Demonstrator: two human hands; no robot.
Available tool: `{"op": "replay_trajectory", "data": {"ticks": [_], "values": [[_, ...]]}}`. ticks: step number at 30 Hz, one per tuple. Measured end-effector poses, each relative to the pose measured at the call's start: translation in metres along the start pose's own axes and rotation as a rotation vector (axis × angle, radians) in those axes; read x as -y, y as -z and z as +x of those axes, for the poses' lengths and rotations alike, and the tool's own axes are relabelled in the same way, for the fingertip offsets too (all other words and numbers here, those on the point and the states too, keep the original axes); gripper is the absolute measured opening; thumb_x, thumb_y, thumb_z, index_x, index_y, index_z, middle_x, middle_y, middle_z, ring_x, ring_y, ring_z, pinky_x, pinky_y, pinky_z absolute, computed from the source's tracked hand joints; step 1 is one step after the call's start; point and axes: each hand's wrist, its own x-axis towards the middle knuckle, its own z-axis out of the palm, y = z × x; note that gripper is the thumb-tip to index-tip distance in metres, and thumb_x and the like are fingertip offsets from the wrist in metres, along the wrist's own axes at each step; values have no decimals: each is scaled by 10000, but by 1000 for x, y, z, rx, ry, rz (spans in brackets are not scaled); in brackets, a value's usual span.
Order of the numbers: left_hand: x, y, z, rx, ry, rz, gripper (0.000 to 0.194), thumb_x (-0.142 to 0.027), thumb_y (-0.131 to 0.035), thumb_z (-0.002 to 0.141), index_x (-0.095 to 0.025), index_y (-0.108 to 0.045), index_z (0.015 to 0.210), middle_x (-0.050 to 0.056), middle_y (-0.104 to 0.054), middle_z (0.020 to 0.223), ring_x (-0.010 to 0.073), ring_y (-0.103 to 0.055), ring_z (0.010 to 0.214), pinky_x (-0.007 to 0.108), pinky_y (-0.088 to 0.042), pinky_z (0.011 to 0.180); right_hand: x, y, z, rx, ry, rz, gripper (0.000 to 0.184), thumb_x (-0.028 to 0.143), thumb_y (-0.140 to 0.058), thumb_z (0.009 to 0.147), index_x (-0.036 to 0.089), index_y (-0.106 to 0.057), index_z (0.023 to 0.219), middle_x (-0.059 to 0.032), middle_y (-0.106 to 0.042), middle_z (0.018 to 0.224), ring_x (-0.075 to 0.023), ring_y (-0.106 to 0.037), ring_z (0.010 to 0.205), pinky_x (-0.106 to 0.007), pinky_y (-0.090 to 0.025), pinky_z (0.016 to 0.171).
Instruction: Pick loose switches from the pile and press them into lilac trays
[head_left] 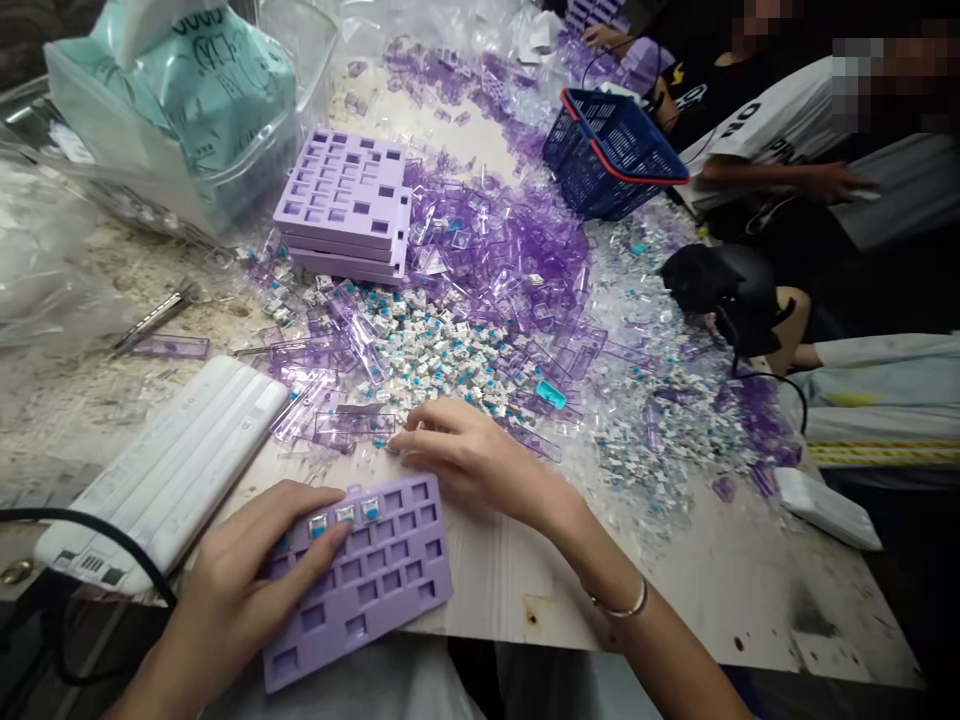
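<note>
My left hand grips a lilac plate with square holes at the table's near edge, thumb resting on its top row. Three small switches with blue stems sit in that row. My right hand lies just beyond the plate, fingers curled and pinched at the edge of a heap of white-and-blue switches; what the fingertips hold is too small to make out. A thin bracelet circles my right wrist.
A stack of lilac plates, heaps of clear purple plastic parts, a white keyboard case, a blue basket, a tissue pack in a clear bin, tweezers. Other people sit at the right.
</note>
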Motion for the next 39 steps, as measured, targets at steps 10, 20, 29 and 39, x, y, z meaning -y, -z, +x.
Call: {"op": "replay_trajectory", "data": {"ticks": [10, 20, 29, 39], "values": [[3, -1, -7, 64, -138, 33, 228, -265, -548, 942, -237, -559, 1168, 23, -631, 1047, 144, -627, 971, 241, -533, 851, -5, -16, 1, -296, 67, -66, 160, 178, -505, 958, 156, -611, 1077, -103, -655, 1031, -193, -601, 952, -351, -510, 802], [3, -11, -7, 87, -251, 207, 260, -247, -500, 973, -202, -550, 1225, 51, -620, 1073, 198, -536, 997, 368, -455, 882, 53, -6, -52, -192, -110, 212, 257, 127, -478, 956, 153, -566, 1196, -98, -664, 1003, -170, -625, 892, -312, -570, 741], [3, -10, -5, 133, -234, 311, 269, -308, -474, 978, -208, -586, 1201, 34, -630, 999, 184, -512, 838, 379, -381, 797, 54, -36, -58, -246, -193, 160, 266, 127, -485, 943, 190, -570, 1187, -82, -625, 972, -175, -593, 867, -322, -553, 712], [1, -8, -3, 141, -219, 289, 243, -258, -515, 957, -212, -581, 1187, 14, -619, 969, 177, -503, 822, 369, -368, 788, 54, -27, -49, -122, -115, 38, 199, 111, -451, 949, 130, -542, 1125, -94, -619, 926, -185, -562, 825, -311, -514, 673]]}}
